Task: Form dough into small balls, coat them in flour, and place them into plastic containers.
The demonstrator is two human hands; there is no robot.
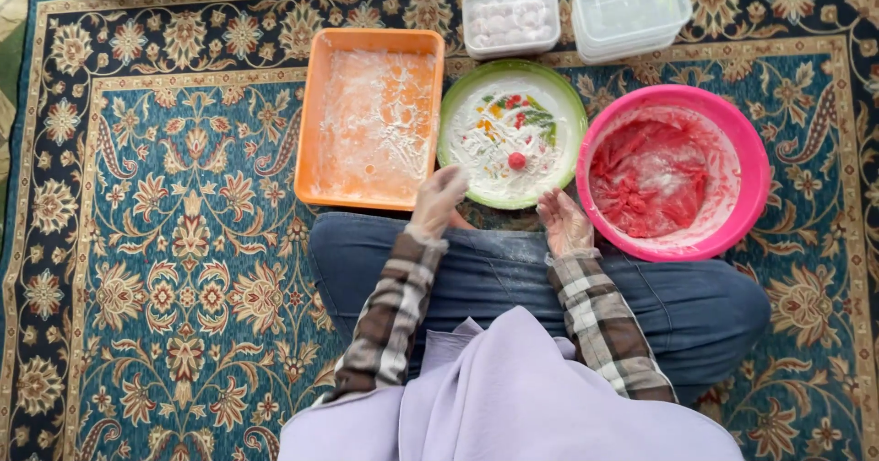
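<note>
A small red ball [517, 161] sits in the floured green plate [569, 104], between both gloved hands. The left hand [438, 200] hovers loosely open at the plate's near rim; the right hand [565, 223] is open too, holding nothing. An orange tray [316, 104] lies left, a pink bowl [755, 163] of red dough right, on the patterned carpet [165, 241].

bright even daylight, soft faint shadows, sharp focus, slight wide-angle bend at edges

Single head view, looking straight down, fairly near, over lap onto carpet [183, 241]; person's front toward frame top.
</note>
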